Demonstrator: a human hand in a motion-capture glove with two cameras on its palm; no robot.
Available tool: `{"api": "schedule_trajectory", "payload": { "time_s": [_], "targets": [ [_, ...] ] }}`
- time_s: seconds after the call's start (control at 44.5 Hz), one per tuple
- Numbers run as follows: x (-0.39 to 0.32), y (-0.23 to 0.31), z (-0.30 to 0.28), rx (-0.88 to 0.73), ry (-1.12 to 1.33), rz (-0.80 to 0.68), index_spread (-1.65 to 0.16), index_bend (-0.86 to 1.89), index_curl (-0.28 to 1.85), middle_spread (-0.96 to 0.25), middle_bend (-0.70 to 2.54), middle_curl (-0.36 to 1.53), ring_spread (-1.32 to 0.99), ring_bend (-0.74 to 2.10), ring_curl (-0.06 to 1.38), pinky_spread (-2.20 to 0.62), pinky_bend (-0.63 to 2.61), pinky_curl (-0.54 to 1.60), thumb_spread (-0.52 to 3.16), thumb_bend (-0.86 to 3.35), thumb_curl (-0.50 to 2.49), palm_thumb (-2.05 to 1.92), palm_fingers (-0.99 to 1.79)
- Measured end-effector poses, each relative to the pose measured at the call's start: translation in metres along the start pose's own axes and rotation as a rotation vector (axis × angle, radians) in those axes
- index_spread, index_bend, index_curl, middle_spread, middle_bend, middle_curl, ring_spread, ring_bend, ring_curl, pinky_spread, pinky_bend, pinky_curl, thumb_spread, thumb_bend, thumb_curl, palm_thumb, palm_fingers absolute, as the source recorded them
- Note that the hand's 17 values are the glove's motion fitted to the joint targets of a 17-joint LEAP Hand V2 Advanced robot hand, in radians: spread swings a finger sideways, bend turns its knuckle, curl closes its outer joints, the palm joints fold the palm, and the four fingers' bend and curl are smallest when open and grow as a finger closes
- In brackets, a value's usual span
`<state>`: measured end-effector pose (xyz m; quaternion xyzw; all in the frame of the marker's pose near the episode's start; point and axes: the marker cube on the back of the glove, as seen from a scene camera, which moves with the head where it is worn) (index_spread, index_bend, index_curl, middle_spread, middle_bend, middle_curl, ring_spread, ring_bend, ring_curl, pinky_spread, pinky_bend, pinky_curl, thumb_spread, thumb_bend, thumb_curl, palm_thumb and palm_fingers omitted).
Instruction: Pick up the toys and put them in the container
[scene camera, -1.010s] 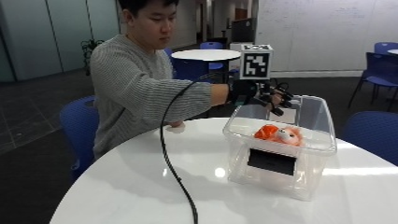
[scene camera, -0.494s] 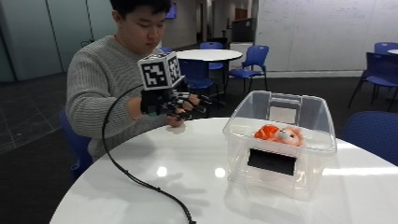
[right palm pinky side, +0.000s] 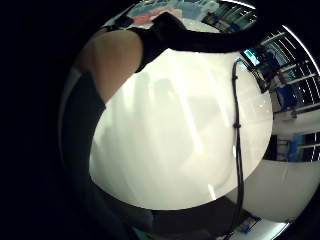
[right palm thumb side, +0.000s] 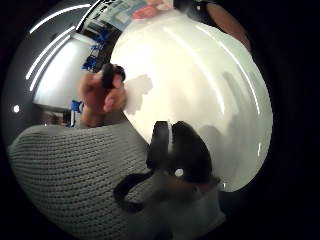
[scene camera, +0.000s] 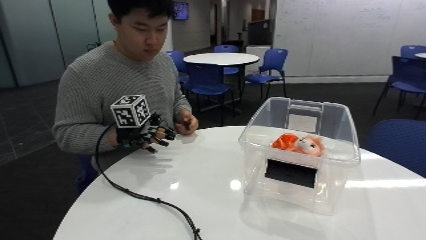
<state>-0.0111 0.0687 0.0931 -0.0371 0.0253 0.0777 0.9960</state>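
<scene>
Grey knitted sleeve (scene camera: 83, 107) at about nine o'clock on the round white table (scene camera: 219, 200) leads down to the gloved right hand (scene camera: 148, 137); that hand hangs just above the tabletop near the table's edge closest to the person, palm toward the surface, its fingers spread and slightly bent, grasping nothing; a shadow of it lies on the white top beneath. Both palm views agree: the little-finger side view shows only bare white table (right palm pinky side: 180, 145) under the palm, and the thumb side view shows the same white surface (right palm thumb side: 200, 90) with the grey sleeve (right palm thumb side: 65, 175) beside it.

Bare left hand (scene camera: 186, 123) sits just to the right of the glove, at roughly ten o'clock on the table, at the table's rim, fingers curled; in the thumb side view this hand (right palm thumb side: 102, 95) pinches a small dark object (right palm thumb side: 108, 75), though what it is cannot be told.

Further right, at about two o'clock and well apart from both hands, stands the clear plastic container (scene camera: 299, 172), open at the top; an orange plush toy (scene camera: 298, 144) lies inside it, near the wall farther from the person; a dark rectangular label (scene camera: 289, 173) shows on the container's near wall.
</scene>
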Motion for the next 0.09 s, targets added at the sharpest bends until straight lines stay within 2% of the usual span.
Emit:
{"api": "schedule_trajectory", "payload": {
  "time_s": [0.09],
  "targets": [
    [0.0041, 0.0002, -0.0014, 0.012, -0.005, 0.0, -0.42, 0.19, 0.4, -0.21, 0.19, 0.4, -0.15, 0.35, 0.36, 0.06, 0.75, 0.31, 1.42, -0.01, 0.36, 0.01, 0.03]
  ]
}}
